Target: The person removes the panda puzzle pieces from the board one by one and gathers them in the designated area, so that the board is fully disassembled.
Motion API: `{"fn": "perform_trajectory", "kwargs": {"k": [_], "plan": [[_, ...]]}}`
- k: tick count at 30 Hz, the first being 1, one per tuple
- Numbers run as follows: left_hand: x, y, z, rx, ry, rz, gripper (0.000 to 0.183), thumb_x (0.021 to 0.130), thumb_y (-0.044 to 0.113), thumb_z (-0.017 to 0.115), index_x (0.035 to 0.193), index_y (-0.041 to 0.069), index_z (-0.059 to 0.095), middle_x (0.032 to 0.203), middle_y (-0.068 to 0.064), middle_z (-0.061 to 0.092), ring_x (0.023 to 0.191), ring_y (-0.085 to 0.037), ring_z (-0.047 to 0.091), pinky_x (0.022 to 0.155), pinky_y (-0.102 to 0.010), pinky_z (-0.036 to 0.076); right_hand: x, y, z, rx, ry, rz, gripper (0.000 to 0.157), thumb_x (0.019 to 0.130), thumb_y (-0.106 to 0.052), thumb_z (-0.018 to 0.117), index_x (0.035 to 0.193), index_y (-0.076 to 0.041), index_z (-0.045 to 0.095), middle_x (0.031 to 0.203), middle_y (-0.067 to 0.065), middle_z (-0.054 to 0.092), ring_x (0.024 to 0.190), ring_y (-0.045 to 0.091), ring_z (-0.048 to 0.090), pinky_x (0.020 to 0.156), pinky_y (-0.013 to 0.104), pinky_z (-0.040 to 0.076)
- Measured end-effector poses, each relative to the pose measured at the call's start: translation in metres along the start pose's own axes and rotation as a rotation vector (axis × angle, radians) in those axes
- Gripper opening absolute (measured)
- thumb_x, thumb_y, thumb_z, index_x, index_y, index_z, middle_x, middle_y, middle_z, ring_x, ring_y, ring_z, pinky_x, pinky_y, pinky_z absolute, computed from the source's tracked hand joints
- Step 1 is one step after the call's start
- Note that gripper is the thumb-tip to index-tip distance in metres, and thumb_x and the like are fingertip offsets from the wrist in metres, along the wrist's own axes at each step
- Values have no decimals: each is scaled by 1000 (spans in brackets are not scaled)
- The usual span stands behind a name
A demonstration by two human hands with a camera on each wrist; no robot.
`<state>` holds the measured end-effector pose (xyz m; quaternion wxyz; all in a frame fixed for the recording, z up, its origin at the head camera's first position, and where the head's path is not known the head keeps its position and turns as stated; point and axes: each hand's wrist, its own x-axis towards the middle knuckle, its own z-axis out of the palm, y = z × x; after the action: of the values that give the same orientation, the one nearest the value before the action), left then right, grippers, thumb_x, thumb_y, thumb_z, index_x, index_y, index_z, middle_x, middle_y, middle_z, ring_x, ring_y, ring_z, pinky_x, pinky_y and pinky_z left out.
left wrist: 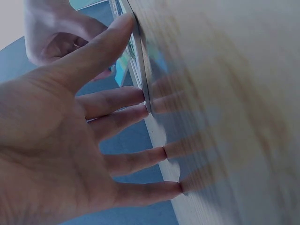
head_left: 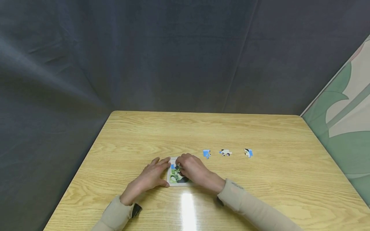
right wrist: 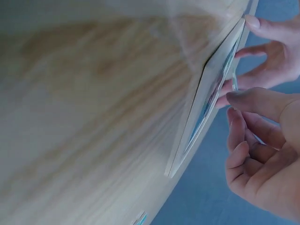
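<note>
Along the far and left sides hangs a dark curtain [head_left: 179, 54], meeting the wooden table [head_left: 138, 134] at its rounded far-left corner; a green-and-cream patterned panel [head_left: 341, 128] borders the right edge. Broad wood lies between the work and all three of those edges, most generously to the right. The right hand [head_left: 196, 170] reaches in over the puzzle tray [head_left: 180, 184], thumb and finger pinched together on a thin puzzle piece [left wrist: 122, 70]. The left hand [head_left: 151, 175] is spread, fingers apart, thumb and two fingertips touching the tray's left edge, the other two fingertips on the wood. The tray lies flat near the middle of the table's width, partly filled. Beyond its far-right corner sit a blue piece [head_left: 206, 153], a white piece with black spots [head_left: 225, 152] and a blue-and-black piece [head_left: 249, 153], well separated.
</note>
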<state>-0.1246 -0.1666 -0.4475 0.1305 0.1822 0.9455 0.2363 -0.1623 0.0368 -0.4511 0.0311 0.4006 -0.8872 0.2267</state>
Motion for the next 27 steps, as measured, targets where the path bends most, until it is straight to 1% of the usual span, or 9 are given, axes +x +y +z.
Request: {"fn": "perform_trajectory", "kwargs": {"k": [4, 10, 12, 16, 19, 22, 27], "plan": [[0, 0, 0, 10, 6, 7, 70, 71, 24, 84, 131, 2, 56, 152, -11, 37, 136, -49, 26, 99, -75, 26, -5, 7, -10, 71, 11, 46, 26, 77, 1, 77, 101, -4, 69, 86, 1, 65, 78, 13, 58, 64, 19, 50], [0, 1, 1, 12, 4, 5, 70, 71, 23, 84, 132, 3, 55, 152, -12, 37, 136, -49, 26, 99, -75, 25, -21, 32, -34, 144, 80, 101, 24, 76, 6, 74, 98, 0, 70, 85, 5, 67, 72, 12, 59, 59, 18, 49], [0, 1, 1, 13, 1, 6, 71, 71, 23, 84, 132, 3, 55, 152, -11, 36, 137, -49, 26, 99, -75, 25, -30, 41, -43, 162, 84, 128, 23, 77, 8, 72, 98, 2, 69, 84, 5, 67, 69, 11, 58, 57, 18, 49], [-1, 0, 2, 12, 0, 14, 71, 71, 23, 84, 132, 2, 55, 152, -12, 36, 137, -49, 25, 99, -75, 25, -49, 56, -54, 177, 52, 174, 20, 79, 9, 69, 97, 2, 69, 81, 5, 66, 67, 8, 54, 57, 21, 47], [-2, 0, 1, 11, 2, 19, 72, 71, 24, 84, 133, 2, 54, 153, -12, 35, 137, -50, 25, 99, -75, 25, -62, 62, -55, 170, 14, 185, 20, 77, 11, 69, 94, 1, 69, 78, 4, 65, 67, 7, 52, 58, 21, 47], [-2, -2, 1, 15, 5, 24, 72, 70, 24, 84, 133, 2, 54, 153, -12, 35, 136, -50, 25, 99, -75, 25, -70, 64, -53, 173, -22, 193, 21, 75, 11, 71, 92, 0, 69, 77, 1, 64, 67, 7, 52, 58, 21, 46], [-1, -2, 1, 14, 12, 27, 72, 70, 24, 84, 132, 1, 54, 152, -13, 36, 136, -51, 26, 99, -75, 26, -74, 65, -49, 179, -47, 189, 20, 76, 11, 71, 90, -2, 68, 77, 1, 63, 68, 7, 51, 58, 21, 46]]}}
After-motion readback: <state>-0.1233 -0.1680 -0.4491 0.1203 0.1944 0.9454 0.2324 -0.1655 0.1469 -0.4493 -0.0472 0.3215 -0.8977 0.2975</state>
